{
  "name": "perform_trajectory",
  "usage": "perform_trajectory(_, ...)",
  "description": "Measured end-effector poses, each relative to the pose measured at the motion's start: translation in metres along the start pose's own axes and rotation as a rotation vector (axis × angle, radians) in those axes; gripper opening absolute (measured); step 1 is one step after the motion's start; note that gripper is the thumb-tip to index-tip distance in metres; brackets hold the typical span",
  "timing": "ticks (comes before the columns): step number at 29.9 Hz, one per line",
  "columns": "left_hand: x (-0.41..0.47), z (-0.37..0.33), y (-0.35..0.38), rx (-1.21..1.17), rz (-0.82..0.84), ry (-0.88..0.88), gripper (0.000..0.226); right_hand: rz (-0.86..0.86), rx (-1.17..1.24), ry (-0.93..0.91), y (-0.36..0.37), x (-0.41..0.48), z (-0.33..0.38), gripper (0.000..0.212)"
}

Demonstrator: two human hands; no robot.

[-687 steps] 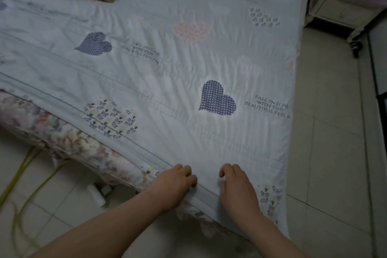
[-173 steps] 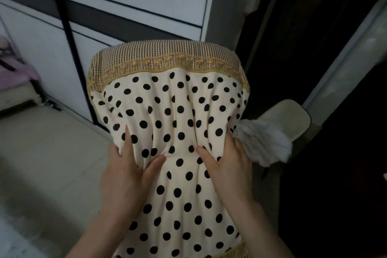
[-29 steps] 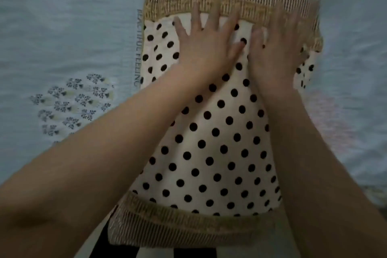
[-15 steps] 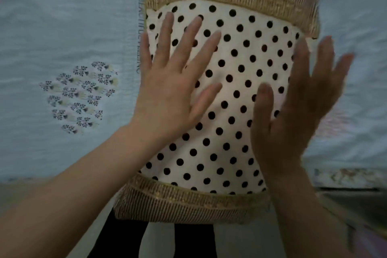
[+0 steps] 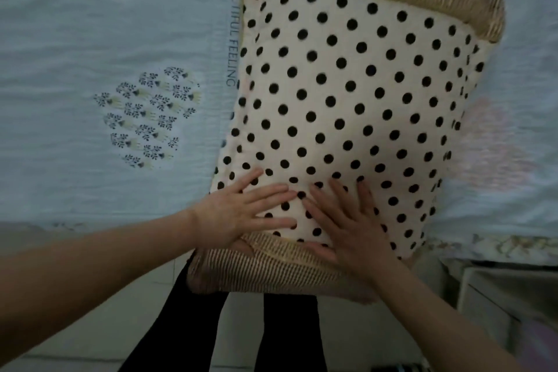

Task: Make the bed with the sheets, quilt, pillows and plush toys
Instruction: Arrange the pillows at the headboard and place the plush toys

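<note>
Your left hand (image 5: 241, 214) and right hand (image 5: 347, 229) lay flat, fingers spread, pressing the near end of the polka-dot pillow (image 5: 347, 93). It sat on the quilt (image 5: 105, 24), long axis running away from you.

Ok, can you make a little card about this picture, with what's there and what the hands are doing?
bed cover: pale blue quilt, printed with a flowery heart
pillow: polka-dot pillow, brown striped ends, lying on the quilt
near end: seems to stick out past the bed edge
hands: left hand and right hand, side by side, both flat, fingers straight, pressing the pillow's near end
</note>
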State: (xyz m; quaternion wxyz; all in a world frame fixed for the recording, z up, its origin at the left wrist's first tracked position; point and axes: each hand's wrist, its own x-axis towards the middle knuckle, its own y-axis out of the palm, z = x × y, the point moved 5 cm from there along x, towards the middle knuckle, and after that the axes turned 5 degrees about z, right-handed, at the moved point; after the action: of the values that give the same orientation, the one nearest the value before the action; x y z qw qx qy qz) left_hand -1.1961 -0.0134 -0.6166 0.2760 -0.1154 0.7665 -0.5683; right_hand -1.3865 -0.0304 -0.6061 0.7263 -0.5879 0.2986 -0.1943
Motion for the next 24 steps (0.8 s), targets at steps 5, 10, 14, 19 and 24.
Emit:
perform_trajectory(5,0.002,0.033,-0.057,-0.187,-0.393,-0.238,0.077,-0.387,0.166,0.35,-0.07,0.023,-0.044,0.071)
perform_trajectory(10,0.053,0.076,-0.036,-0.565,-0.309,-0.866,0.074,-0.135,0.27,0.91,-0.02,0.072,-0.092,0.065)
perform_trajectory(14,0.067,0.093,-0.058,-0.439,-0.383,-0.884,0.075,-0.378,0.368,0.909,-0.046,0.082,-0.119,0.06)
perform_trajectory(19,0.106,0.103,-0.066,-0.323,-0.277,-0.865,0.069,-0.182,0.228,0.841,-0.045,0.118,-0.119,0.065)
perform_trajectory(24,0.116,0.123,-0.109,-0.249,-0.438,-0.949,0.074,-0.417,0.259,0.905,-0.075,0.117,-0.151,0.066)
